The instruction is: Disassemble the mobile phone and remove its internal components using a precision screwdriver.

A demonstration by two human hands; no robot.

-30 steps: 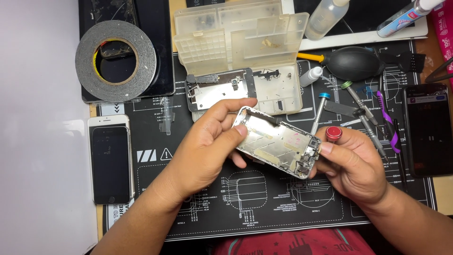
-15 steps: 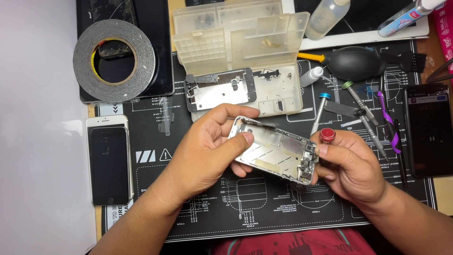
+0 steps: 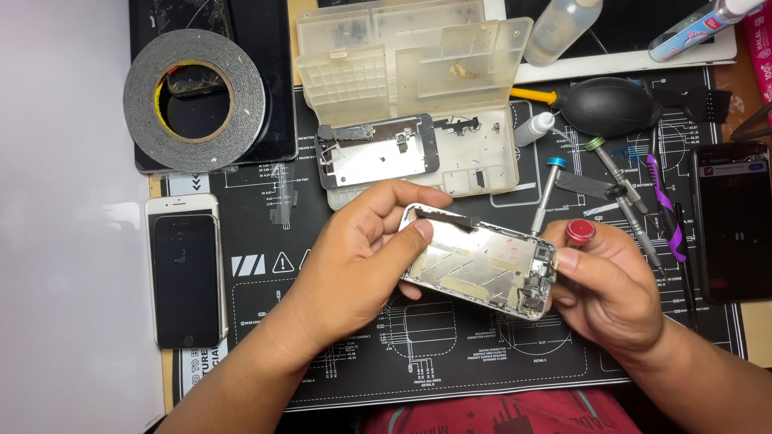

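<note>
Seen from above: stripped phone frame (image 3: 481, 269), silver and open-faced, held tilted just above a black printed work mat (image 3: 322, 241) on the tabletop. Left hand (image 3: 362, 265) curled around the frame's left end, thumb pressed on the top edge, fingers underneath. Right hand (image 3: 607, 285) closed on the frame's right end, also gripping a screwdriver with a red cap (image 3: 580, 232) that pokes up between thumb and forefinger. Just behind the hands, a cloudy plastic parts box (image 3: 410, 72) lying open, with a flat metal phone plate (image 3: 376, 153) resting against its front. Roll of grey tape (image 3: 194, 100) at upper left. White phone with a dark screen (image 3: 186, 277) lying flat at far left, well apart from the hands. Black rubber air blower (image 3: 615, 106) at upper right, with several loose screwdrivers (image 3: 623, 189) on the mat beside the right hand. Dark phone (image 3: 736, 221) at the right edge.
</note>
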